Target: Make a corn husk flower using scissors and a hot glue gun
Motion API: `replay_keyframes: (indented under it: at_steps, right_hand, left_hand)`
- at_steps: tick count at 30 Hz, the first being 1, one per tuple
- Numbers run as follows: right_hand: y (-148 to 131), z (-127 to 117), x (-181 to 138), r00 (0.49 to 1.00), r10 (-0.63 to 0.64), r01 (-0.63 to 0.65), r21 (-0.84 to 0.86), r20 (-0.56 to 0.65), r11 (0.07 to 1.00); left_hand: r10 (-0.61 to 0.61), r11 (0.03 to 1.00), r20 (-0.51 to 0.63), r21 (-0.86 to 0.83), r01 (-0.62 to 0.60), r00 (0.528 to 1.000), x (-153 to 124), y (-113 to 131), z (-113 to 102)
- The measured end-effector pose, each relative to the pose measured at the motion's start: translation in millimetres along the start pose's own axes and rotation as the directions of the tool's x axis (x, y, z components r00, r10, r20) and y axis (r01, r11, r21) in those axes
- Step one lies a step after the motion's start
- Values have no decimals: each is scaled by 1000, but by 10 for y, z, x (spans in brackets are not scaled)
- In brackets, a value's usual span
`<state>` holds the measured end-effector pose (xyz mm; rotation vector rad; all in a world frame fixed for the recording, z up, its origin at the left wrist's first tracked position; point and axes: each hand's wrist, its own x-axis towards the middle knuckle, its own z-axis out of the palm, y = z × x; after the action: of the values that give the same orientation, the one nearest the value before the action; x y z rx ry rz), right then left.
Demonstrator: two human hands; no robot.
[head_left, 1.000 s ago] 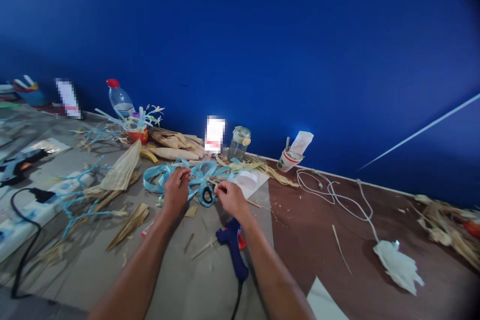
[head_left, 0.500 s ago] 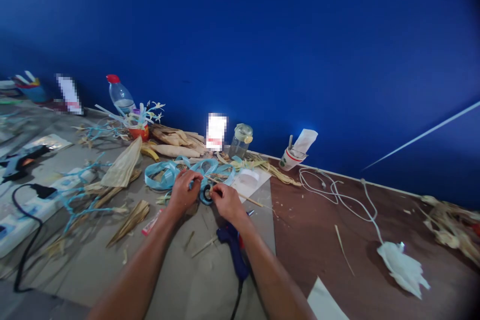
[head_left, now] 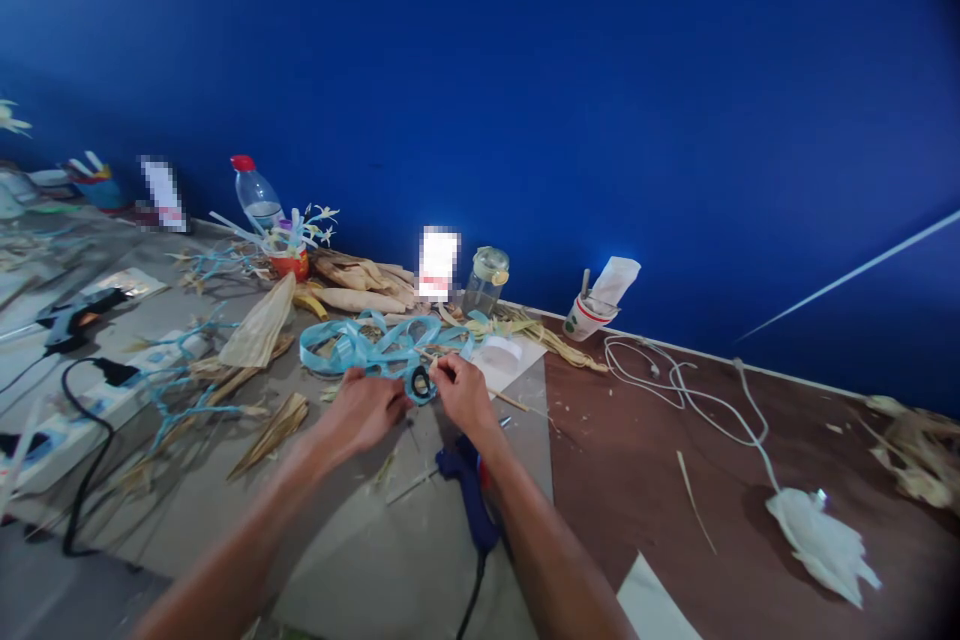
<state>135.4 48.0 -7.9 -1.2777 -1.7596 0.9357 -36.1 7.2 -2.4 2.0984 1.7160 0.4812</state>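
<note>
My left hand (head_left: 369, 410) is low over the grey sheet, its fingers curled and pointing right. Its fingertips are at the left side of a small roll of light blue ribbon (head_left: 409, 386) with a dark core; what they hold, if anything, is hidden. My right hand (head_left: 463, 398) is closed in a pinch just right of the roll, and its contents are too small to make out. A thin stick (head_left: 508, 399) runs behind the right hand. Loops of blue ribbon (head_left: 321, 348) lie beyond the left hand. Below the right hand rests a dark blue glue gun (head_left: 474, 500).
Dried husks (head_left: 271, 435), blue-wrapped stems (head_left: 187, 400) and a white power strip (head_left: 97, 440) lie leftward. At the back stand a red-capped bottle (head_left: 256, 195), a glass jar (head_left: 486, 282) and a white cup (head_left: 585, 318). A white cable (head_left: 679, 390) lies right.
My left hand has dropped lower, its fingers turning flatter toward the roll. The right hand stays pinched beside the roll. The whole view has shifted slightly, so the tabletop things appear further right.
</note>
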Motion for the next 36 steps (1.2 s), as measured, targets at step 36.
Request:
replay_keyframes:
  at_steps: [36]
  right_hand:
    - [48, 113, 40, 958, 253, -287, 503, 137, 815]
  left_hand:
    - [-195, -125, 52, -992, 28, 979, 365, 57, 184]
